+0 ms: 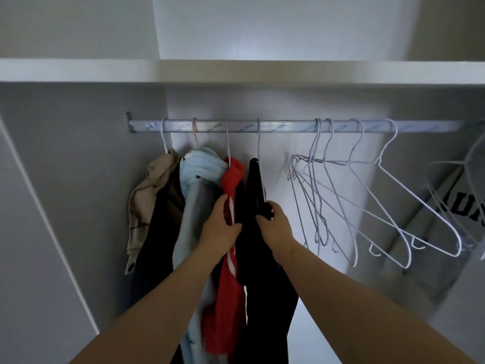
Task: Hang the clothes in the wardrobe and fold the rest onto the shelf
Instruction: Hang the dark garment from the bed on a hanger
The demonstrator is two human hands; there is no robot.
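Note:
A silver rail (288, 126) runs across the wardrobe. From its left part hang a beige garment (147, 195), a light blue one (199, 166), a red garment with white stripes (231, 279) and a black garment (258, 271), each on a hanger. My left hand (219, 228) grips the red garment's edge just below its shoulder. My right hand (271, 222) holds the black garment at its right shoulder, fingers curled round the fabric.
Several empty white wire hangers (367, 203) hang on the rail to the right. A grey garment with dark letters (456, 206) hangs at the far right. A white shelf (236, 72) spans above the rail. Wardrobe side wall (65, 206) stands left.

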